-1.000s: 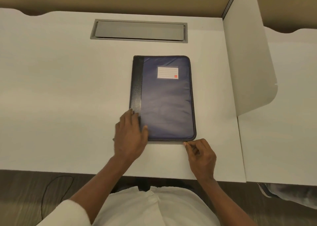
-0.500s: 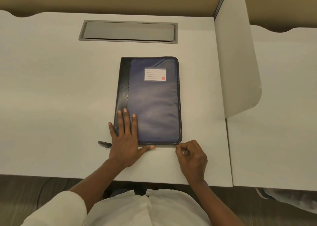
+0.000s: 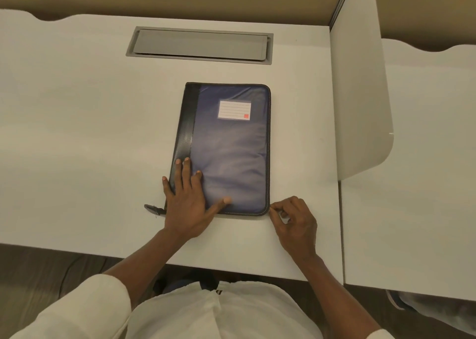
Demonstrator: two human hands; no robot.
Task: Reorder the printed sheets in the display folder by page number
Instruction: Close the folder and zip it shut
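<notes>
A closed blue display folder (image 3: 231,145) with a black spine strip and a white label lies flat in the middle of the white desk (image 3: 77,145). My left hand (image 3: 189,199) rests flat on its near left corner, fingers spread. At the folder's near right corner, my right hand (image 3: 296,220) pinches the zipper edge with thumb and forefinger; the pull itself is hidden under the fingertips. A small black tab (image 3: 152,209) sticks out at the near left corner. No printed sheets are visible.
A grey cable hatch (image 3: 199,45) is set into the desk behind the folder. A white divider panel (image 3: 360,94) stands along the right side, with another desk beyond it. The desk's front edge runs just below my wrists.
My left hand slid further onto the folder, flattened and spread its fingers. My right hand stayed at the near right corner and shifted slightly up along the edge.
</notes>
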